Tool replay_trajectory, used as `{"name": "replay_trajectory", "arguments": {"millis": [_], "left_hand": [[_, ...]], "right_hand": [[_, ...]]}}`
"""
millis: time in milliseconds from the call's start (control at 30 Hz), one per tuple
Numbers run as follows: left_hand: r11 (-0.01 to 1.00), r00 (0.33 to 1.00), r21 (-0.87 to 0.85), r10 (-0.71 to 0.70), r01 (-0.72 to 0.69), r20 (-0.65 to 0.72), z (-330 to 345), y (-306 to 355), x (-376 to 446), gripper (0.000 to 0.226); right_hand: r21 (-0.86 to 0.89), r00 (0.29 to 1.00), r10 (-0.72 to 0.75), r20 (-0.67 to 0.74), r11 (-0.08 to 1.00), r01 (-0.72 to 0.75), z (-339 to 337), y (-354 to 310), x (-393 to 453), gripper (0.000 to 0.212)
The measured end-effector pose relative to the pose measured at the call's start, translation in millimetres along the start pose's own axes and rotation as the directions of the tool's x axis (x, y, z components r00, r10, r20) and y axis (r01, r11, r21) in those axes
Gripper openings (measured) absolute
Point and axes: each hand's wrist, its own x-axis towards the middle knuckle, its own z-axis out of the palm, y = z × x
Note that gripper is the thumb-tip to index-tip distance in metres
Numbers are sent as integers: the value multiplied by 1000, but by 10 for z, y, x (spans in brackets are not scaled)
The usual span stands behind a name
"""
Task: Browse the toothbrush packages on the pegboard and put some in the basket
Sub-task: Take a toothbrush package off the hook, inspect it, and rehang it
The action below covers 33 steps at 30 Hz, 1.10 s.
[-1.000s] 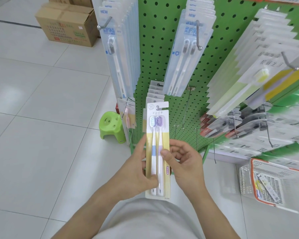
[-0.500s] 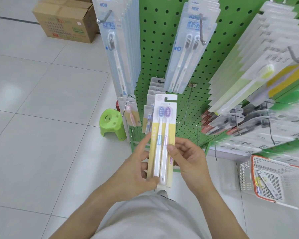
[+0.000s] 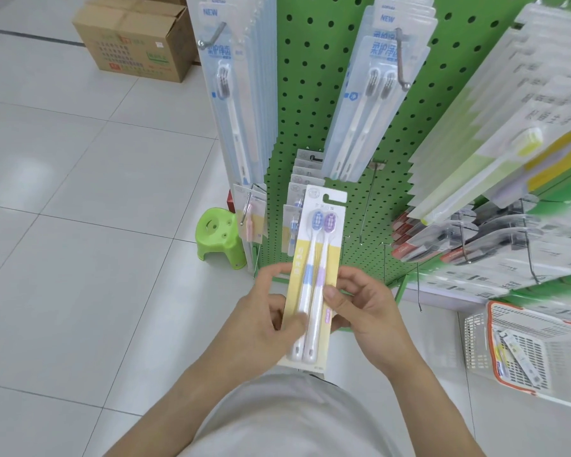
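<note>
Over on the left, a brown cardboard box point(image 3: 134, 37) sits on the shiny white tile floor point(image 3: 80, 199). Closer in, a small bright green plastic stool point(image 3: 220, 237) with round holes in its top stands beside the foot of the rack.

Next comes the green metal pegboard point(image 3: 314, 103), full of little round holes. Long clear plastic packs with white toothbrushes point(image 3: 238, 103) hang from its silver hooks in tidy rows, and more blue-and-white packs point(image 3: 373, 103) hang to the right of them.

Low in the middle, the left hand point(image 3: 264, 321) and the right hand point(image 3: 365, 311) both hold one flat yellow and white card pack with two toothbrushes point(image 3: 314, 275). One brush has a blue head and one a purple head, under smooth clear plastic. The left thumb lies across the front near the bottom, with the fingers curled behind the left edge. The right thumb presses the front and the fingers curl behind the right edge. The pack stands nearly upright, leaning a little to the right, and it hides some small packs hanging low on the board.

Far right, on the floor, a white plastic basket with an orange rim point(image 3: 538, 351) has lots of slots. A few packs lie inside it, well apart from the hands.
</note>
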Motion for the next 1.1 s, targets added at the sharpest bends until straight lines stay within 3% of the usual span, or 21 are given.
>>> {"name": "replay_trajectory", "arguments": {"millis": [100,200,333,433,500,567,633,733,800,933,1100], "left_hand": [[1000,990,9,20,-19,-139,-48,18,58,37],[1000,983,3,29,-29,-181,-86,7,75,39],[989,982,145,56,-30,-180,-78,12,73,37],[938,952,323,204,-125,-226,-36,36,47,48],[919,930,328,297,-217,-215,21,86,2,66],[949,948,204,274,-240,-159,81,189,-28,74],[974,963,47,225,-220,-149,111,268,-28,59],[983,935,-12,171,-184,-310,75,248,18,24],[984,941,-131,74,-124,-330,42,195,32,25],[920,985,-391,-48,-20,-163,0,176,15,26],[902,998,-430,-55,45,-12,7,146,11,29]], "right_hand": [[-9,997,22,69,1000,-21,12,5,-6,35],[-12,995,27,95,1000,-26,42,21,-7,35],[-63,997,-33,75,997,38,54,38,-11,31],[-174,993,-115,39,977,120,124,32,-38,31],[-246,986,-164,23,955,164,186,-14,-68,35],[-288,973,-230,28,930,229,210,-73,-104,43],[-391,952,-302,60,870,300,223,-119,-129,46],[-515,932,-350,91,785,345,229,-134,-111,42],[-492,935,-347,67,804,334,211,-118,-83,28],[-370,949,-302,-88,895,251,181,-125,3,12],[-261,943,-285,-171,936,236,161,-259,162,35]]}}
